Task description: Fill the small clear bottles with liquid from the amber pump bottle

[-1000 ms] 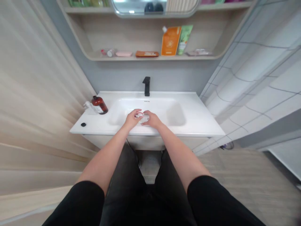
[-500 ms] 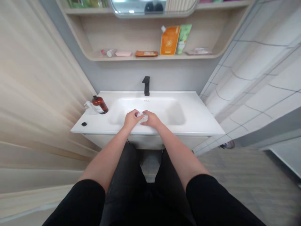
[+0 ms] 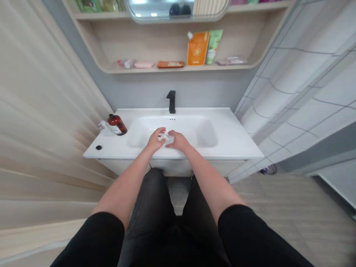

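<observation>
Left hand (image 3: 155,139) half closed, fingers curved around one side of a small clear object (image 3: 167,138); right hand (image 3: 178,141) also half closed, fingertips against the object's other side. Exact form of the object too small and too covered by the fingers to tell. Object and both hands low over the front of the white basin (image 3: 178,125), at the middle of the frame, just in from the near rim.

Above the basin's far edge, a black faucet (image 3: 171,102), upright and centred on the bench (image 3: 235,137). Toward the left end of the bench, an amber pump bottle (image 3: 117,125) just beside a clear dispenser (image 3: 105,128), and nearer the front corner a small black disc (image 3: 98,147).

Along the top of the frame, a curved wooden shelf (image 3: 222,67) under a mirror (image 3: 158,11). On the shelf, from left: a small bottle (image 3: 126,63), a pink dish (image 3: 143,65), a flat orange box (image 3: 170,64), an upright orange pouch (image 3: 197,48) touching a green tube (image 3: 213,46), and a clear tray (image 3: 231,61). White tiles (image 3: 303,100) to the right, a beige curtain (image 3: 41,111) to the left, black sleeves (image 3: 94,241) and dark trousers (image 3: 150,207) at the bottom.
</observation>
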Available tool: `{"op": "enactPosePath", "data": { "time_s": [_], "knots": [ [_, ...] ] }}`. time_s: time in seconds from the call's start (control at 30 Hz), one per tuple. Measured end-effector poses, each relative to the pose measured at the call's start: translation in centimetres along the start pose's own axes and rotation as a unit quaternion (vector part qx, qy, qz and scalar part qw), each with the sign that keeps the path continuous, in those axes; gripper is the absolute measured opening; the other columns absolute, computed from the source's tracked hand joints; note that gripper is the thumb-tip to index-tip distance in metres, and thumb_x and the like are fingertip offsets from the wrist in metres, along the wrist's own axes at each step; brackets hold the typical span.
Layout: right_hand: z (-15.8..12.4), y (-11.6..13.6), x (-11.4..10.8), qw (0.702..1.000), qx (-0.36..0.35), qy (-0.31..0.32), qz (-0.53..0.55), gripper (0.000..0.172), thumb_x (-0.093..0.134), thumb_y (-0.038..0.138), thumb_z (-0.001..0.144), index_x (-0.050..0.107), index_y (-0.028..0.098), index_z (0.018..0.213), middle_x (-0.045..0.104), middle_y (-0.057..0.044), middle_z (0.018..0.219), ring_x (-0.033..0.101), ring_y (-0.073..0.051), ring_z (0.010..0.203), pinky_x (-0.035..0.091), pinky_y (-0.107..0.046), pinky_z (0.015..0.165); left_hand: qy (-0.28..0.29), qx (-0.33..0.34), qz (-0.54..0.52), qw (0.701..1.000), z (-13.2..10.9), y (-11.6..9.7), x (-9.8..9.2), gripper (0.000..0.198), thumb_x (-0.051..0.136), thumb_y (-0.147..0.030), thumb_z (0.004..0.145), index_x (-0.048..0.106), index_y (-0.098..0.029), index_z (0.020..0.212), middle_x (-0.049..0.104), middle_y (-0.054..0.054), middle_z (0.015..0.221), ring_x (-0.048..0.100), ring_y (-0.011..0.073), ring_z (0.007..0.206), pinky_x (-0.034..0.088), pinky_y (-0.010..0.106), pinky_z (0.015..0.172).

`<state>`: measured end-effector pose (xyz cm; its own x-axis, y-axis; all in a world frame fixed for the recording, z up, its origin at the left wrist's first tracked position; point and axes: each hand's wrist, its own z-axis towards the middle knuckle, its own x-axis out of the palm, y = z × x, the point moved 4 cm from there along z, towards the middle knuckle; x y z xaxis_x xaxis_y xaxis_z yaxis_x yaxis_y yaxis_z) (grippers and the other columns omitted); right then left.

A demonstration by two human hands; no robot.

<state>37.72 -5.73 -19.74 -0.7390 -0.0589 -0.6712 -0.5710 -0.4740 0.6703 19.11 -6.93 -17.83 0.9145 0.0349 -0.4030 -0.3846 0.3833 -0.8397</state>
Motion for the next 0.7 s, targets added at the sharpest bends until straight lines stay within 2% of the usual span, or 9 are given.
{"op": "enactPosePath", "data": {
  "time_s": [0.07, 0.13, 0.23, 0.37, 0.53, 0.7],
  "knots": [
    [0.0, 0.0, 0.0, 1.0, -0.003, -0.002, -0.001, 0.079, 0.105, 0.036, 0.066, 0.069, 0.025, 0.135, 0.079, -0.011, 0.133, 0.077, -0.035, 0.121, 0.058, -0.047, 0.109, -0.017, -0.014, 0.003, 1.0, 0.1, 0.3, 0.0, 0.059, 0.079, -0.013, 0.074, 0.069, -0.023, 0.132, 0.077, 0.012, 0.128, 0.074, 0.0273, 0.115, 0.059, 0.04, 0.095],
    [0.0, 0.0, 0.0, 1.0, 0.001, -0.001, -0.01, 0.08, 0.106, 0.036, 0.066, 0.069, 0.026, 0.136, 0.08, -0.01, 0.132, 0.077, -0.036, 0.121, 0.058, -0.047, 0.109, -0.012, -0.016, 0.001, 1.0, 0.2, 0.4, 0.1, 0.056, 0.077, -0.012, 0.074, 0.07, -0.023, 0.129, 0.078, 0.011, 0.121, 0.074, 0.0267, 0.113, 0.06, 0.038, 0.092],
    [0.0, 0.0, 0.0, 1.0, 0.012, 0.008, -0.025, 0.079, 0.105, 0.036, 0.067, 0.069, 0.025, 0.136, 0.081, -0.01, 0.129, 0.078, -0.037, 0.118, 0.059, -0.047, 0.106, 0.007, -0.011, -0.001, 1.0, 0.1, 0.3, 0.2, 0.058, 0.071, -0.004, 0.07, 0.071, -0.024, 0.125, 0.078, 0.009, 0.123, 0.074, 0.0255, 0.112, 0.06, 0.037, 0.093],
    [-0.1, 0.2, -0.1, 0.999, 0.009, 0.005, -0.032, 0.078, 0.104, 0.035, 0.069, 0.069, 0.024, 0.137, 0.08, -0.012, 0.132, 0.078, -0.036, 0.119, 0.058, -0.045, 0.106, 0.006, -0.007, 0.011, 1.0, 0.1, 0.3, 0.1, 0.052, 0.073, -0.007, 0.072, 0.072, -0.024, 0.121, 0.078, 0.009, 0.127, 0.072, 0.025, 0.111, 0.06, 0.037, 0.091],
    [-0.2, 0.6, -0.3, 0.998, 0.022, 0.015, -0.049, 0.078, 0.104, 0.036, 0.07, 0.068, 0.022, 0.138, 0.081, -0.012, 0.132, 0.078, -0.035, 0.12, 0.058, -0.043, 0.105, 0.029, 0.002, 0.003, 1.0, 0.4, 1.2, 0.4, 0.067, 0.07, -0.003, 0.071, 0.067, -0.024, 0.135, 0.076, 0.01, 0.133, 0.069, 0.0249, 0.115, 0.06, 0.036, 0.09],
    [-0.3, 0.9, -0.5, 0.998, 0.027, 0.018, -0.057, 0.079, 0.104, 0.038, 0.072, 0.067, 0.021, 0.14, 0.08, -0.013, 0.134, 0.078, -0.034, 0.122, 0.058, -0.041, 0.106, 0.021, 0.007, 0.002, 1.0, 0.6, 2.2, 0.6, 0.072, 0.073, -0.008, 0.075, 0.061, -0.024, 0.144, 0.074, 0.011, 0.134, 0.069, 0.0245, 0.116, 0.06, 0.036, 0.09]
  ]
}}
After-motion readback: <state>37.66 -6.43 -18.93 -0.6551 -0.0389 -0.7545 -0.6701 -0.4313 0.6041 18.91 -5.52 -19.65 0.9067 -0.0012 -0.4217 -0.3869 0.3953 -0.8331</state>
